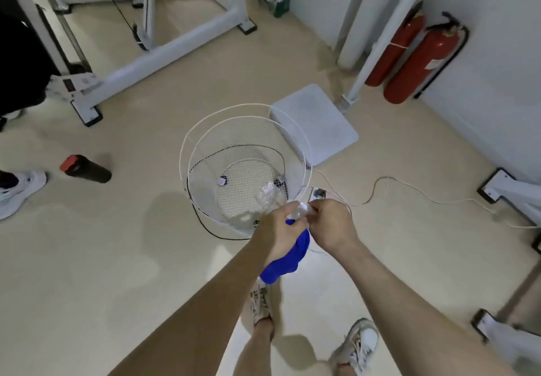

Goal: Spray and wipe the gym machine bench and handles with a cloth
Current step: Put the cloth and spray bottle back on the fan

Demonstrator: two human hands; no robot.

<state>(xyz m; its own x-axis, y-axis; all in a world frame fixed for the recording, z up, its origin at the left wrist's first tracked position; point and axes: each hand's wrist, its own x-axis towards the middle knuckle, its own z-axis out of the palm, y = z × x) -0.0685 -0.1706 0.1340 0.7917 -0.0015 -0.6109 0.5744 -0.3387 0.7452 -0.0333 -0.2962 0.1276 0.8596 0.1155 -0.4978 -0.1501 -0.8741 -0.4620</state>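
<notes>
My left hand (276, 229) is closed around a blue cloth (288, 261), which hangs below the fist, and around the neck of a clear plastic bottle (269, 197). The bottle points away from me over a white wire basket (187, 147). My right hand (330, 223) meets the left hand, and its fingertips pinch the bottle's white top (303, 207). The white frame of the gym machine (164, 50) stands on the floor at the upper left, well away from both hands. No bench or handle shows clearly.
A white flat board (319, 124) lies behind the basket. Two red fire extinguishers (418, 59) lean at the right wall. A black bottle with a red cap (87, 169) lies on the floor at left, near another person's shoe (17, 191). A white cable (409, 191) runs across the floor.
</notes>
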